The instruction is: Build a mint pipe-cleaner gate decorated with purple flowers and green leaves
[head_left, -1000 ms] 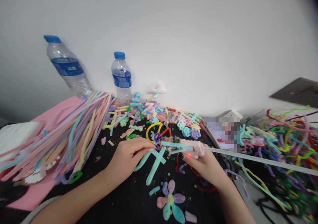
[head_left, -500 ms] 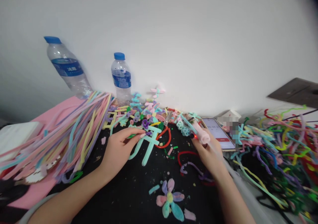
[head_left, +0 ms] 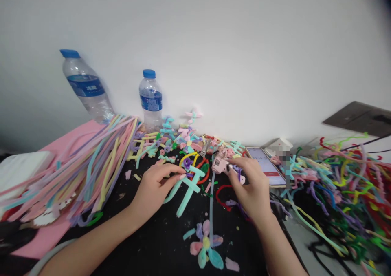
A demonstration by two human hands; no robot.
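Note:
My left hand (head_left: 160, 186) pinches a mint-green pipe-cleaner piece (head_left: 192, 185) made of crossed bars, with a purple pipe-cleaner curl (head_left: 187, 163) at my fingertips. With thumb and fingers, my right hand (head_left: 252, 182) grips the edge of a small pink hot glue gun (head_left: 219, 164). A long translucent glue stick (head_left: 211, 204) runs from the gun toward me. Nearest to me lies a pastel pipe-cleaner flower (head_left: 206, 243) with a yellow centre. A red pipe-cleaner loop (head_left: 222, 192) is just below the gun.
Two blue-capped bottles (head_left: 88, 86) (head_left: 152, 98) stand by the wall. Long pastel pipe cleaners (head_left: 100, 157) cover the left side. A phone (head_left: 267, 166) lies beyond my right hand. Tangled pipe cleaners (head_left: 345, 186) spread at the right. Small finished pieces (head_left: 168, 137) crowd the back.
My right hand has brought the glue gun left and turned it; its glue stick now points toward me. My left hand has shifted slightly right with the mint-green piece.

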